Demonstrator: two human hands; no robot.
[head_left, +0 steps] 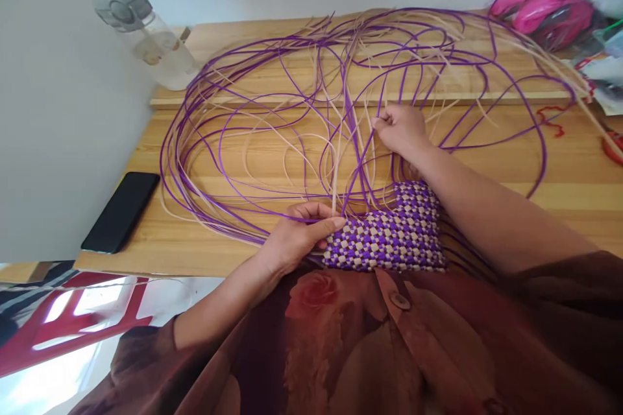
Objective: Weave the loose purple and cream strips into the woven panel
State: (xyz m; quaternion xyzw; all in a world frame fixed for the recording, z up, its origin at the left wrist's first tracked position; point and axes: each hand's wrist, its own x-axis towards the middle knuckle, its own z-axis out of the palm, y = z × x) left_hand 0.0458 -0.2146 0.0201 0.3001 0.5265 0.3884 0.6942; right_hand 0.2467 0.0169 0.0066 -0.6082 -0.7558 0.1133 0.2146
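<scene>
A woven piece [389, 233] in a purple and beige check lies at the table's front edge, against my shirt. My left hand [304, 233] pinches its upper left edge, thumb on top and fingers behind. Above the weave, my right hand [402, 131] is closed, with thumb and forefinger pinched on a purple strand [368, 146] that runs down toward the weave. Long purple and beige strands [195, 94] spread from the piece in wide loops over the table. The far side of the weave is partly hidden by my right forearm.
On the wooden table [141, 142], a black phone [121, 211] lies at the left and a clear bottle [150, 39] with a grey lid stands behind it. A pink bundle in plastic [552, 10] sits at the back right. Red scissors-like handles [614, 142] show at the right edge.
</scene>
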